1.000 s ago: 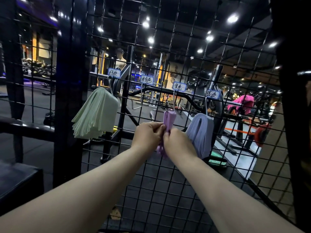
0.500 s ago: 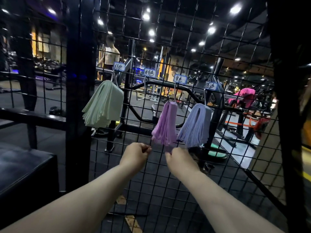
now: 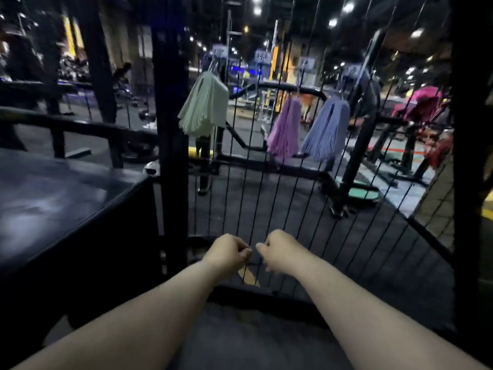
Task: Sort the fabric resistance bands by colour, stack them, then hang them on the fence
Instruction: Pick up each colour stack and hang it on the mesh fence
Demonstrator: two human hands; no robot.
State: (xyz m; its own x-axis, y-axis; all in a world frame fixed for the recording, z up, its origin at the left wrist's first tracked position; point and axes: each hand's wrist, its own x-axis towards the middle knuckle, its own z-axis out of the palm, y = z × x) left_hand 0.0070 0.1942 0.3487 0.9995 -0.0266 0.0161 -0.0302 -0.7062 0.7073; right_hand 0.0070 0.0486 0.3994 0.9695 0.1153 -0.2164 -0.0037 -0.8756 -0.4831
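Three stacks of fabric bands hang from hooks on the black wire fence (image 3: 269,209): a pale green stack (image 3: 204,105) on the left, a pink-purple stack (image 3: 285,129) in the middle, a lavender-blue stack (image 3: 329,129) on the right. Small labels hang above them, with an unused label (image 3: 262,56) between green and pink. My left hand (image 3: 229,252) and my right hand (image 3: 277,249) are low in front of the fence, well below the stacks, fingers curled, holding nothing. The picture is blurred.
A black padded platform (image 3: 61,198) stands at the left, beside a thick black fence post (image 3: 170,124). Another dark post (image 3: 469,182) borders the right. Gym machines and a pink object (image 3: 424,102) lie behind the fence.
Both hands let go of the pink-purple stack, which now hangs on its hook, and dropped down away from the fence. My view has swung back and to the left.
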